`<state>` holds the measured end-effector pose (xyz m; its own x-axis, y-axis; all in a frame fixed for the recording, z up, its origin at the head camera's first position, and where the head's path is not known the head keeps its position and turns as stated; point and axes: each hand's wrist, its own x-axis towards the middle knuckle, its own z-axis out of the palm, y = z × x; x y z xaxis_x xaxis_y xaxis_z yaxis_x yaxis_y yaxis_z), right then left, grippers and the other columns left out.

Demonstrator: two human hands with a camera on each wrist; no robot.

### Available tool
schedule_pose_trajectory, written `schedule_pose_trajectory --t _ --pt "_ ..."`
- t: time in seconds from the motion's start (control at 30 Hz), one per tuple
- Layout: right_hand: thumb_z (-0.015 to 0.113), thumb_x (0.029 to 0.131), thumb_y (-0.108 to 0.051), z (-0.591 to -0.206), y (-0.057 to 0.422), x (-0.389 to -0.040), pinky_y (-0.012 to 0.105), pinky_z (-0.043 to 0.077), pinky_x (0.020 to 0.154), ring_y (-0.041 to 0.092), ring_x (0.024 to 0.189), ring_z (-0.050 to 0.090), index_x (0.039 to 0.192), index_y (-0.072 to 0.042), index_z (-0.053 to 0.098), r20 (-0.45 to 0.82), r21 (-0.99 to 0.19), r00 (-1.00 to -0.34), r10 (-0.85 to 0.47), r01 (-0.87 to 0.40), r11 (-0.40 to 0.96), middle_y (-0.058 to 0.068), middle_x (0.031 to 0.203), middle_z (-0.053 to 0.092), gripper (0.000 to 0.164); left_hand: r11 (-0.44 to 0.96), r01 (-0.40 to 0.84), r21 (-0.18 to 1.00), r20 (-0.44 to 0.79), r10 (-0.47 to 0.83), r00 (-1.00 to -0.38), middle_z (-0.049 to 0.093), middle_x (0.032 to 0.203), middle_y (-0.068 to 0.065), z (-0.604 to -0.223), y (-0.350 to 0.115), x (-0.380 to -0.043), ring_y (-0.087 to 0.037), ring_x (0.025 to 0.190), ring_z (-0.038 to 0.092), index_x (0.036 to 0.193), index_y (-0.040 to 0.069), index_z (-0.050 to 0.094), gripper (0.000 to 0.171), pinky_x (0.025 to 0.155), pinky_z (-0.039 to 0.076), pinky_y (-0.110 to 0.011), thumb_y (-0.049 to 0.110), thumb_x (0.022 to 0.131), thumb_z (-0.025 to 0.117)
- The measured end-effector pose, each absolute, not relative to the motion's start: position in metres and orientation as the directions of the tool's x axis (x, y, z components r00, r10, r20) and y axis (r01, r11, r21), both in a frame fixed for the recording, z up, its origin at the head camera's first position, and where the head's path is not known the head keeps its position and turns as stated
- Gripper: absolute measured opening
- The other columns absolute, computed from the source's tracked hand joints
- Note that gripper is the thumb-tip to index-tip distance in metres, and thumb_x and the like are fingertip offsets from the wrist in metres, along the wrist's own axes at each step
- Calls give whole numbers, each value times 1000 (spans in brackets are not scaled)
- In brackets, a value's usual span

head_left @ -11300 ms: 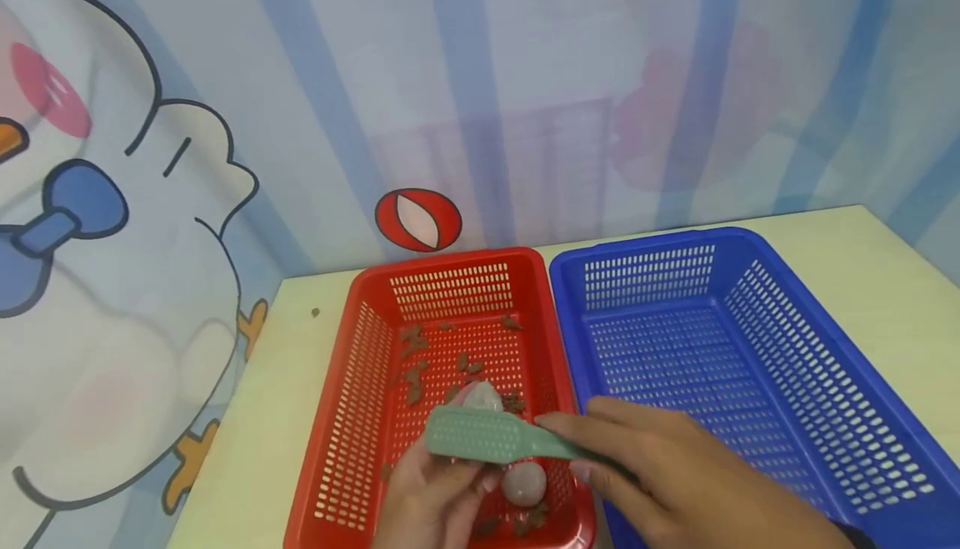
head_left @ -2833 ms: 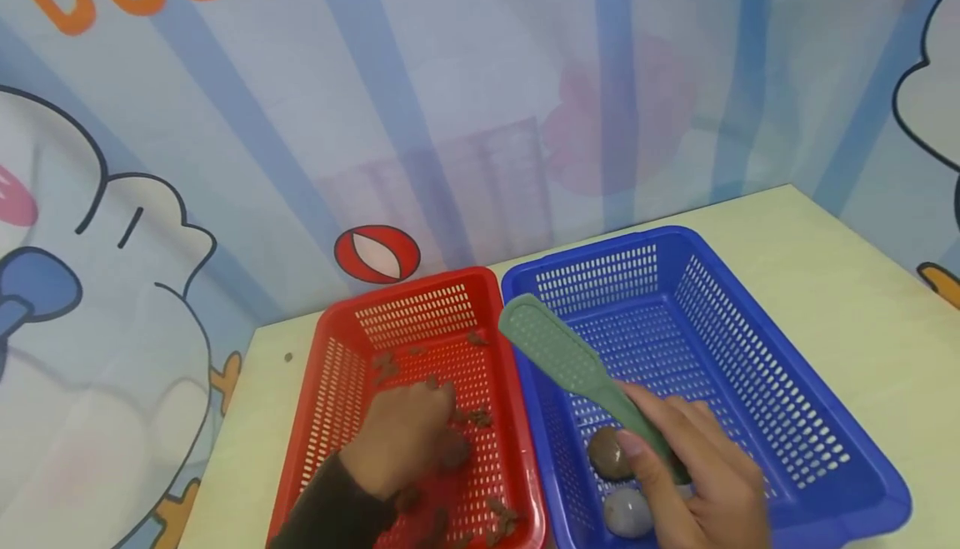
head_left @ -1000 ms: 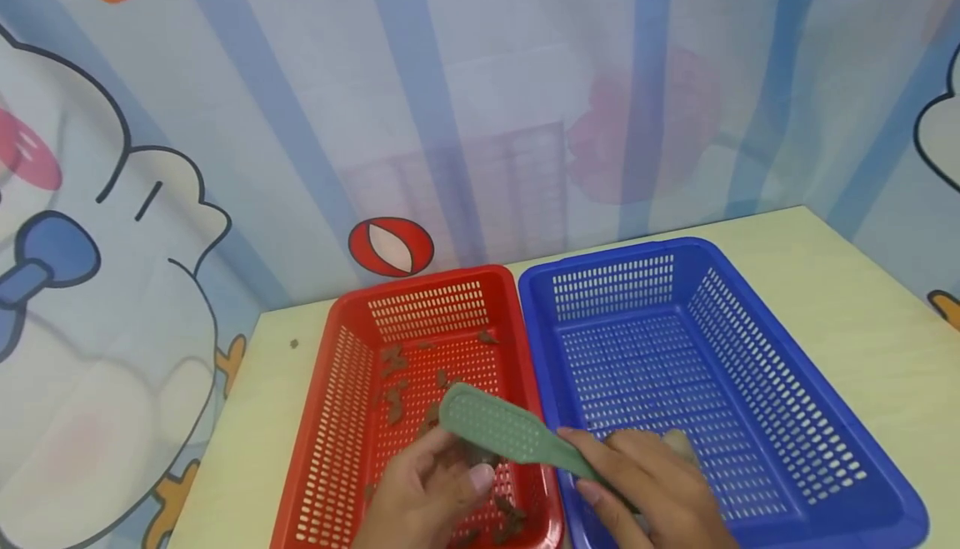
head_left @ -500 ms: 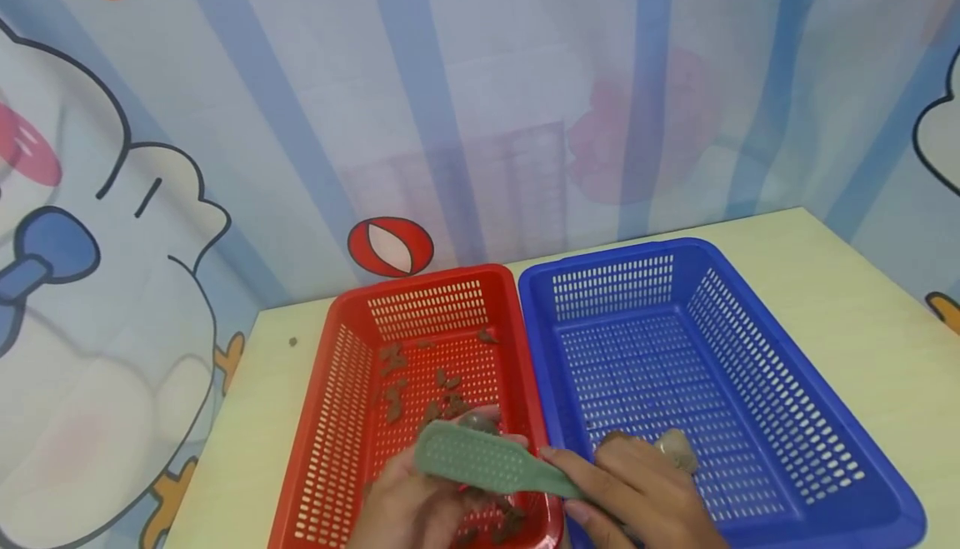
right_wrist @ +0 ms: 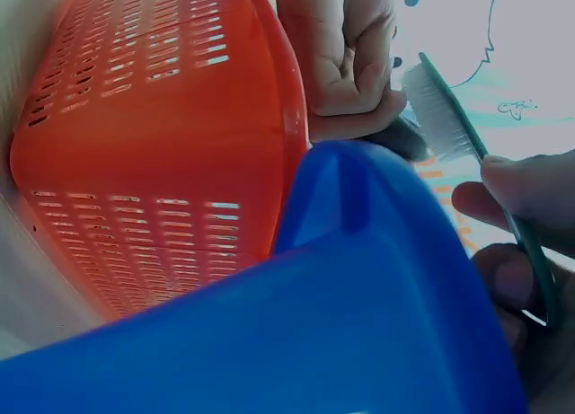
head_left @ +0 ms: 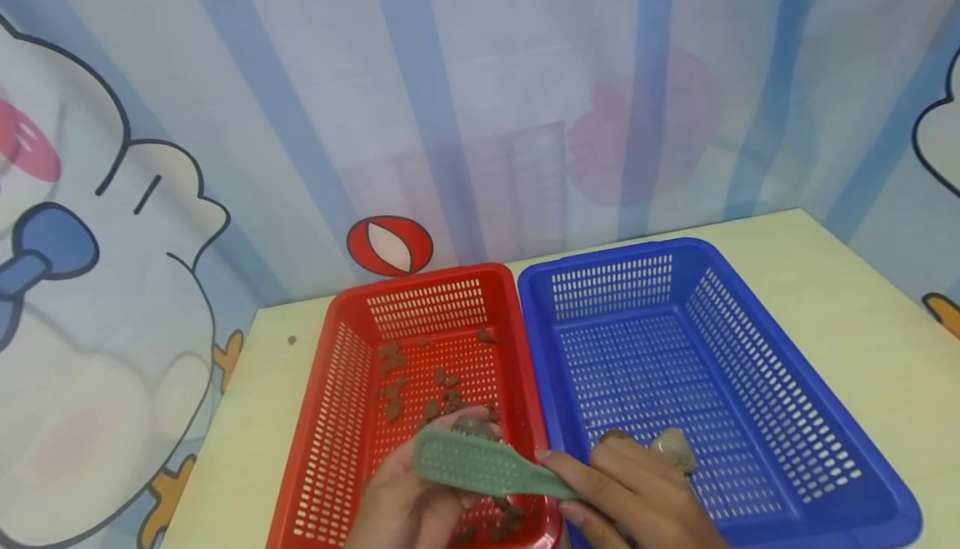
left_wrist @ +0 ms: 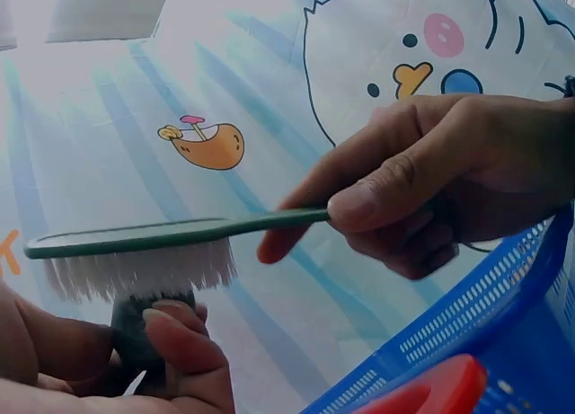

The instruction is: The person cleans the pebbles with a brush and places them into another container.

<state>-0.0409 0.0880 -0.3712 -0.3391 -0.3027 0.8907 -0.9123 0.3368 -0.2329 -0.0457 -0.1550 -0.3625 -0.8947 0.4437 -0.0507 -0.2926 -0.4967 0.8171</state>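
My left hand (head_left: pixel 405 495), over the near part of the red basket (head_left: pixel 543 416), holds a smooth grey stone (head_left: pixel 474 427). In the left wrist view the stone (left_wrist: pixel 135 335) looks dark, pinched between thumb and fingers. My right hand (head_left: pixel 645 495) grips the handle of a green scrubbing brush (head_left: pixel 468 459). White bristles (left_wrist: pixel 144 268) face down and meet the top of the stone in the left wrist view. The brush head hides part of the left hand from above. Beyond my right knuckles a pale stone (head_left: pixel 675 449) lies in the blue basket (head_left: pixel 825 399).
Several brown clumps (head_left: pixel 393 399) are scattered over the red basket's floor. A brownish stone (head_left: pixel 615 434) in the blue basket is mostly hidden by my right hand. Both baskets stand side by side on a pale table (head_left: pixel 847 274), with a printed cloth (head_left: pixel 510 116) behind.
Earlier my left hand reached down into the red basket while the brush was held up over the blue one. Since then the hand has risen with a stone, turned palm up, under the brush.
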Motion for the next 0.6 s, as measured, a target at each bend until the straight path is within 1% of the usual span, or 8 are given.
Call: schedule_pose_trajectory --t 0.03,0.07,0.2,0.3,0.37,0.43,0.53,0.6 --pt "54 105 -25 -371 87 -42 13 25 63 3 67 42 116 3 71 900 -215 -325 -289 -910 354 -8 80 46 34 -496 -279 822 -35 445 -895 55 133 -12 -363 -156 -46 -23 119 54 140 5 56 37 100 44 -37 22 108 48" --pt "53 105 -26 -372 88 -41 14 25 63 3 68 42 117 2 72 901 -224 -339 -272 -899 377 -8 80 47 35 -490 -263 831 -16 451 -893 56 127 -11 -364 -156 -46 -20 111 55 139 4 56 38 96 46 -32 23 108 47" --pt "55 104 -28 -372 92 -33 19 26 63 2 69 41 123 -4 70 857 -357 -482 -180 -809 467 -12 83 49 34 -492 -224 841 32 459 -888 56 114 -8 -368 -158 -46 -11 87 50 139 -1 52 41 75 43 -20 24 109 42" --pt "57 103 -27 -370 94 -28 18 28 62 -1 69 41 127 -7 69 822 -413 -539 -185 -787 459 -15 84 49 33 -495 -238 836 -22 403 -915 56 112 -8 -367 -156 -47 -11 83 50 140 -4 50 42 71 43 -19 23 108 46" --pt "58 103 -25 -369 94 -29 16 29 62 -2 69 42 127 -6 68 829 -392 -508 -233 -825 407 -15 83 48 32 -491 -276 826 -91 368 -925 57 116 -9 -365 -154 -46 -13 91 54 140 -2 51 43 80 46 -23 25 106 53" --pt "58 103 -23 -367 92 -32 14 29 64 -1 70 43 125 -2 69 851 -347 -443 -282 -877 333 -12 82 47 32 -487 -317 814 -154 346 -926 58 116 -9 -362 -153 -46 -18 101 57 138 -2 53 45 91 47 -30 25 102 60" --pt "58 103 -21 -366 89 -36 13 26 65 1 70 42 121 2 70 879 -296 -368 -304 -920 258 -8 80 45 31 -469 -370 802 -182 399 -899 61 122 -9 -359 -154 -45 -25 117 57 134 0 58 42 105 42 -43 24 99 65" --pt "56 104 -23 -368 89 -37 16 23 67 0 70 41 121 -1 71 876 -307 -389 -286 -906 293 -10 81 45 32 -449 -355 820 -129 459 -879 62 114 -6 -360 -156 -45 -19 105 59 132 2 61 36 99 46 -35 20 102 61"
